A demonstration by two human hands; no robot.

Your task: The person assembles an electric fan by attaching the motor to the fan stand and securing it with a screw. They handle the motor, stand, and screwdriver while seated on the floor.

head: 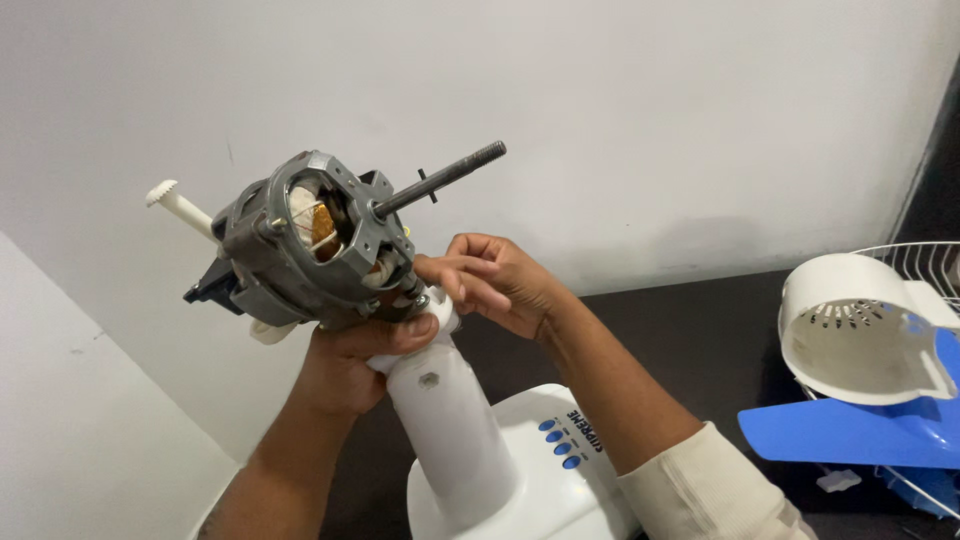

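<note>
Bare fan motor (305, 240) held up at centre-left, tilted, metal casing open at the front so copper windings show inside. Threaded steel shaft (440, 178) jutting up and to the right from the casing, tip free in open air against the white wall (650, 120). White ribbed knob (175, 202) poking out the far-left end, also clear of anything.

Left hand (350, 360) gripping from below, where the motor meets the white stand neck (445, 420); thumb pressed flat across the joint, remaining fingers wrapped out of sight behind (curl cannot be judged). Right hand (495, 280) coming in from the right, fingertips (432, 268) bunched together and pinching at a small part on the motor's lower right edge, just beside the left thumb; part itself too small to make out. Cream sleeve (710, 485) on the right forearm, running off the near edge.

White fan base (520, 470) below the neck, with a row of blue buttons (560, 445), cut off by the near edge. Dark tabletop (700, 340) beyond it, bare stretch between the right forearm and the parts at far right. White rear motor cover (860, 325) lying there, open side toward the camera, resting over blue fan blades (850, 430) and a wire guard (925, 260), all well apart from both hands. Plenty of free room above and right of the shaft; pale wall surface close on the left.
</note>
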